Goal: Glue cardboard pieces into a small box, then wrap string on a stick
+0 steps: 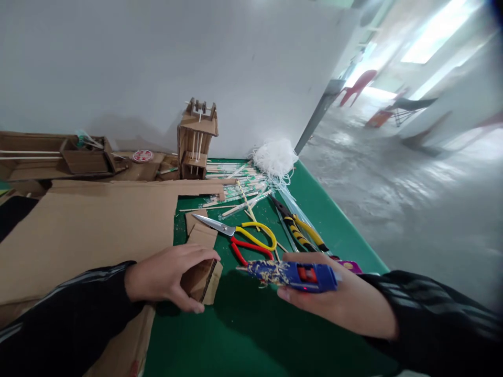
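Note:
My left hand (173,280) is closed around a small folded piece of cardboard (198,280), thumb on the near side and fingers over the far side. In my right hand (334,306) is a blue hot glue gun (293,275), its nozzle pointing left toward the cardboard, with a gap between them. Yellowish bits cling to its front, and a small red light glows on its side. Just beyond lie scissors (236,235) with one yellow and one red handle, blades resting over a flat cardboard scrap (202,233).
A large cardboard sheet (113,220) covers the left of the green table (243,335). Black-and-yellow pliers (298,230), wrapped wooden sticks (236,180) and a white stringy heap (275,157) lie right. Behind stand a cardboard tower (196,139) and a cardboard box (86,155). The table's right edge drops to the floor.

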The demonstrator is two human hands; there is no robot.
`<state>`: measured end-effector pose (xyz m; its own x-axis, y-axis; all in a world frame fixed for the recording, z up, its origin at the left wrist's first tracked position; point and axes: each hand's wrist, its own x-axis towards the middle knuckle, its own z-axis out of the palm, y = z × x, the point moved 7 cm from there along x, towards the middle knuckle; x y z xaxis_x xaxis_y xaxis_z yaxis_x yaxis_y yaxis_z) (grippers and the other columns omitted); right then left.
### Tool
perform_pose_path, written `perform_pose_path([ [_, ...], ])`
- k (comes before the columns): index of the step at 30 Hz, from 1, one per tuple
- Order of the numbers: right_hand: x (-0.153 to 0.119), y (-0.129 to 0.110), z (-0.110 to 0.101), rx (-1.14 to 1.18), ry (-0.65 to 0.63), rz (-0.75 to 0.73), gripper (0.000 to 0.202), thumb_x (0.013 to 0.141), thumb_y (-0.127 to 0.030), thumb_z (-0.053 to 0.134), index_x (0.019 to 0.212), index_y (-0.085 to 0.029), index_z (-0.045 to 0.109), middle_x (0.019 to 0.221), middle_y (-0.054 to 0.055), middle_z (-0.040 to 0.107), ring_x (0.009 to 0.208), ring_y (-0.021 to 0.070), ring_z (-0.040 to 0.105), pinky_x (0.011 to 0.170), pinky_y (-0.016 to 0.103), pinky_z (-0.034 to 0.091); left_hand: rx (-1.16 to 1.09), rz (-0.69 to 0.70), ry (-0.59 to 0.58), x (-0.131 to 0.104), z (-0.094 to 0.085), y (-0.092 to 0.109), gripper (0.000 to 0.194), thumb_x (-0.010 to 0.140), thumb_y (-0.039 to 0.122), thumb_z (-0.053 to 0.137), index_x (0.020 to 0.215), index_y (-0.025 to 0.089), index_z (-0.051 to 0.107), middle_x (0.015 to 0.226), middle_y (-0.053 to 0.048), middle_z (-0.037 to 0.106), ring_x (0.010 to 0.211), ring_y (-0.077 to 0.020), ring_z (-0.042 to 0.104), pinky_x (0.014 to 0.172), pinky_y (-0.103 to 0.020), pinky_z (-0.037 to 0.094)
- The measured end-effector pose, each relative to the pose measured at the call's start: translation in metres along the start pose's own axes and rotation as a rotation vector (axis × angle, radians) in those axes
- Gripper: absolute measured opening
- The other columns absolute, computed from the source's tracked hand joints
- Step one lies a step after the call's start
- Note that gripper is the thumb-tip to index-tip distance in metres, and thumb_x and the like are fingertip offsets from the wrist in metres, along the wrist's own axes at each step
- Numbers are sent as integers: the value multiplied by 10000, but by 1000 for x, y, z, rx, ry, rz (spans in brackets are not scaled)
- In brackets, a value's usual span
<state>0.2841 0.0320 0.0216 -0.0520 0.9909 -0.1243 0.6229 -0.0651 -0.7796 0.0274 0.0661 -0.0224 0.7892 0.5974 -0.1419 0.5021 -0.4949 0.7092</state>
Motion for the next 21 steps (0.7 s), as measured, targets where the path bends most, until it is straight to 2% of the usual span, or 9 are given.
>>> perform_pose_path([
  [3, -14, 5, 4, 20, 9, -27, 479, 629, -493, 796, 1006, -230, 662, 881, 56, 740, 701, 239, 710, 664, 332, 604, -7, -10, -20, 0, 0, -6, 760, 681, 441, 806, 1352, 339, 464, 1312, -22, 556, 1180, -271, 536, 990, -341, 444],
  [7, -18, 4, 9, 74, -11, -69, 431, 658, -448, 782, 1004, -230, 646, 892, 53, 727, 703, 216, 703, 669, 309, 590, -31, -37, -19, -1, 0, -12, 799, 674, 456, 811, 1370, 347, 432, 1306, -23, 554, 1160, -269, 553, 982, -346, 453],
  [11, -16, 5, 7, 75, -2, -22, 453, 651, -470, 777, 1010, -227, 645, 847, 40, 725, 654, 206, 693, 618, 298, 591, -50, -38, -38, -2, 0, -15, 843, 671, 502, 809, 1391, 365, 394, 1365, -21, 514, 1203, -281, 528, 1003, -358, 438],
  [16, -16, 6, 6, 73, 2, -3, 489, 636, -506, 773, 1020, -231, 646, 860, 30, 730, 694, 216, 708, 626, 296, 595, -55, -42, -86, 0, 2, -16, 873, 656, 543, 812, 1398, 378, 383, 1401, -22, 485, 1252, -300, 488, 1042, -381, 404],
  [19, -16, 8, 7, 61, -11, 4, 489, 644, -515, 760, 1028, -237, 640, 870, 28, 731, 705, 218, 710, 637, 305, 597, -56, -67, -93, -1, 2, -18, 894, 643, 525, 823, 1396, 343, 377, 1424, -38, 464, 1274, -312, 463, 1063, -404, 384],
  [21, -16, 9, 7, 49, -13, 10, 481, 649, -516, 752, 1026, -239, 641, 880, 29, 731, 714, 219, 712, 641, 307, 597, -63, -63, -100, -1, 2, -17, 827, 661, 472, 816, 1360, 303, 407, 1391, -52, 486, 1242, -305, 487, 1042, -395, 405],
])
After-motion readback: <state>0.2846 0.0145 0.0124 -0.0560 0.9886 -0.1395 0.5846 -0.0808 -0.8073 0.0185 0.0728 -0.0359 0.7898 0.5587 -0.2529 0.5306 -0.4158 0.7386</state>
